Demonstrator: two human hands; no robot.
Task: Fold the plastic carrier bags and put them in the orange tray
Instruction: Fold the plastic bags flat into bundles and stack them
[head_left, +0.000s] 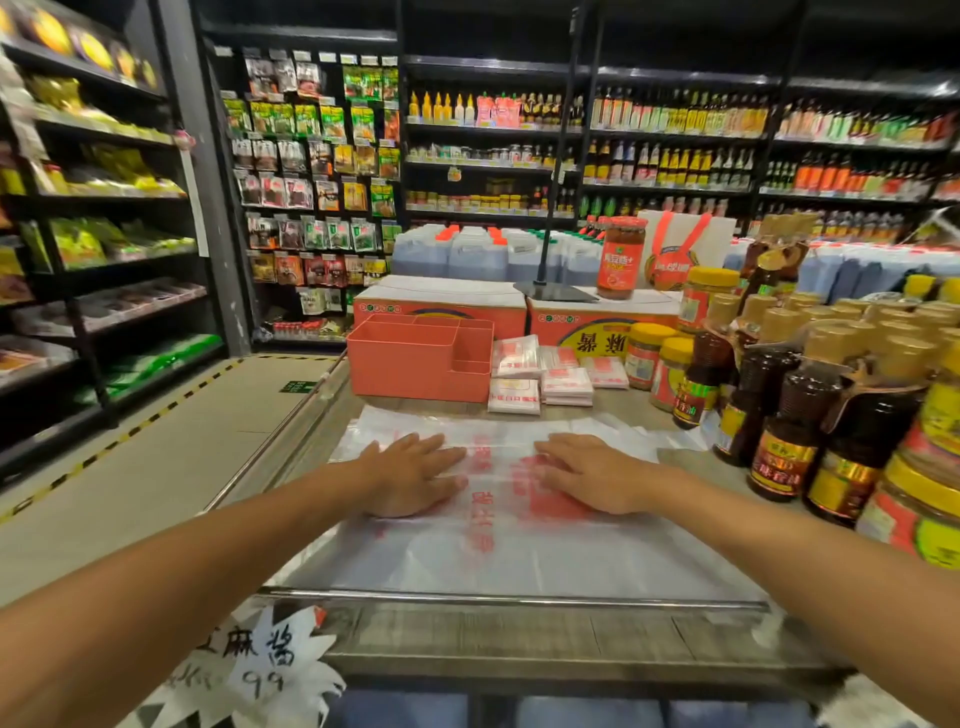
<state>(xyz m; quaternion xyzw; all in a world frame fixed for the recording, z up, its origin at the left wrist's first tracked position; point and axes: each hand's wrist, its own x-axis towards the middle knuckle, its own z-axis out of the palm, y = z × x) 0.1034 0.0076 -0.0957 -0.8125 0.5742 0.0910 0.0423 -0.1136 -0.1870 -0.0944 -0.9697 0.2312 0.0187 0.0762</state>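
A clear plastic carrier bag (498, 540) with red print lies spread flat on the display table. My left hand (410, 475) presses flat on its left part, fingers straight. My right hand (592, 473) presses flat on its right part, palm down. The orange tray (410, 364), with several compartments, stands behind the bag at the table's back left. Several folded bags (545, 376) lie in small stacks just right of the tray.
Dark sauce bottles (795, 415) and yellow-lidded jars (654, 358) crowd the table's right side. Orange cartons (441, 306) and a red jar (621, 257) stand behind the tray. A metal rail (509, 597) edges the table front. The aisle floor (156, 457) lies to the left.
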